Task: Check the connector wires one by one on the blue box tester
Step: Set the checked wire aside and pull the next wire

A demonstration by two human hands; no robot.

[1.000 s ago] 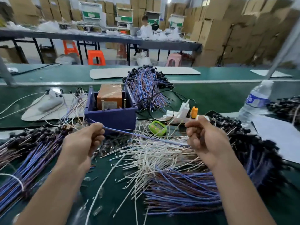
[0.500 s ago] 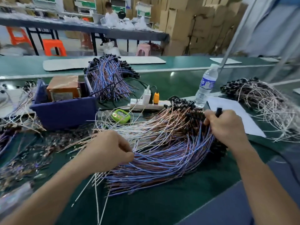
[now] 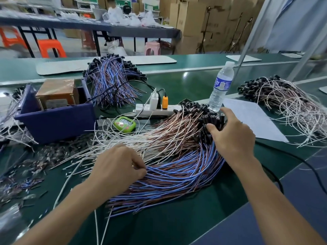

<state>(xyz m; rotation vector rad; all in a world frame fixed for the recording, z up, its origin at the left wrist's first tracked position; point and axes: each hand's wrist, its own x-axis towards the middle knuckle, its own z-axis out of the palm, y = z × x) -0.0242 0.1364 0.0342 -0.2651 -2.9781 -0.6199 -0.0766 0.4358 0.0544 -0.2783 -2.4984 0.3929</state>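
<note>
Left hand (image 3: 116, 167) pinches wires (image 3: 177, 174); right hand (image 3: 233, 137) on connectors (image 3: 200, 114), beside paper (image 3: 251, 117) edge.

wire bundle (image 3: 177, 167) fanned across green table (image 3: 177, 227) | blue strands pinched by left hand (image 3: 116, 167) | black connectors (image 3: 203, 117) touched by spread right hand (image 3: 231, 137) | blue box tester (image 3: 54, 119) seen at left, apart from both

Green desk (image 3: 194, 85) carried a blue box (image 3: 58, 121) at left and a fanned wire pile (image 3: 177, 165) front centre. Behind lay a blue-purple bundle (image 3: 111, 80), power strip (image 3: 155, 111), green timer (image 3: 125, 123), upright water bottle (image 3: 221, 87), paper sheet (image 3: 253, 119) and, far right, a pale bundle (image 3: 292, 106).
</note>
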